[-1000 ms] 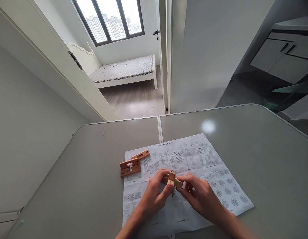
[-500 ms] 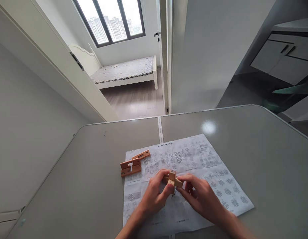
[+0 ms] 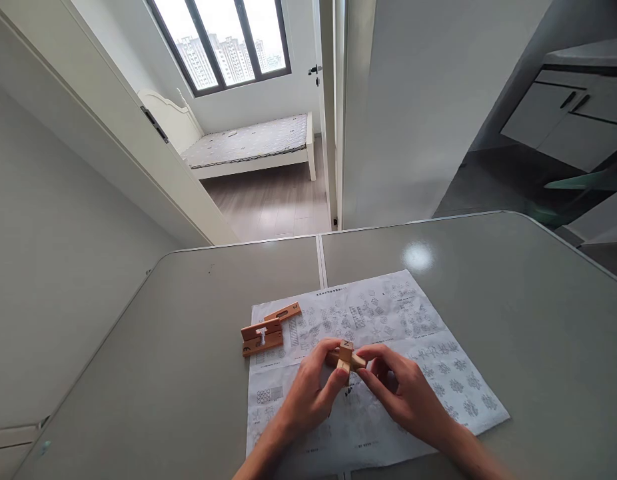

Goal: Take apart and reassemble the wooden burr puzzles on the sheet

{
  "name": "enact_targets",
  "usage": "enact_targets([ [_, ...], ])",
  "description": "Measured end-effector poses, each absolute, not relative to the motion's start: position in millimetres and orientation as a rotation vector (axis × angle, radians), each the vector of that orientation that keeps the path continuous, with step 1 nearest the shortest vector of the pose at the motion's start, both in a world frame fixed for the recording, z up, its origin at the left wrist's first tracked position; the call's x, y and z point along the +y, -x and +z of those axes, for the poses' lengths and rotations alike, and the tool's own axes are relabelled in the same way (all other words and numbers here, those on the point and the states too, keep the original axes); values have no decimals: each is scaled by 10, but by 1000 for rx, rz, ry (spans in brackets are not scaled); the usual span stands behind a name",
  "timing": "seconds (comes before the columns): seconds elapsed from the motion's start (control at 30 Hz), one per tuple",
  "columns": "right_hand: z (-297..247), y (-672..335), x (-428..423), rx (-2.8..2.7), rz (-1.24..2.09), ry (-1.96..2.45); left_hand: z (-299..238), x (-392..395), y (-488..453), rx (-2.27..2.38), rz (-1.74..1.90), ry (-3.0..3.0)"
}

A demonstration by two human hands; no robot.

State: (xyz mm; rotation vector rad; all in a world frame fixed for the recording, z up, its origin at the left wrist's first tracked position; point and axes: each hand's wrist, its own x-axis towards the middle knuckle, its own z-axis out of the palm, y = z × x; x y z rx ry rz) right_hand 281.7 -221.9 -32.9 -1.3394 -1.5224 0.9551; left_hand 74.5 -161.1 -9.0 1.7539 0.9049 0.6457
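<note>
My left hand (image 3: 316, 383) grips a small wooden burr puzzle (image 3: 344, 355) made of crossing notched blocks, its thumb pressed on the near side. One block end pointing up bears a dark letter or mark. On the other side, my right hand (image 3: 401, 387) pinches a block end that sticks out to the right. Parts of the puzzle are hidden behind the fingers. Both hands are above a printed instruction sheet (image 3: 378, 427) covered with small line drawings. At the sheet's left edge lie several loose reddish wooden puzzle pieces (image 3: 262, 343), notched and marked with numbers.
The sheet rests on a grey table (image 3: 198, 347) with a pale rim and a seam down its middle. Past the table's far edge, a doorway opens on a bed (image 3: 253, 140) under a window (image 3: 223, 40). White cabinets (image 3: 563, 113) stand at the right.
The block end at my right fingers has turned slightly, and those fingers have shifted a little on it. My left hand keeps its hold; the loose pieces and sheet have not moved.
</note>
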Motion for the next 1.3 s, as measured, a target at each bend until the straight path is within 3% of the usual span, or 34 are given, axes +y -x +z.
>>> enact_targets([
  [1.3,-285,-2932,-2121,-1161,1350,1228,-106,-1617,-774,982,494,-1898],
])
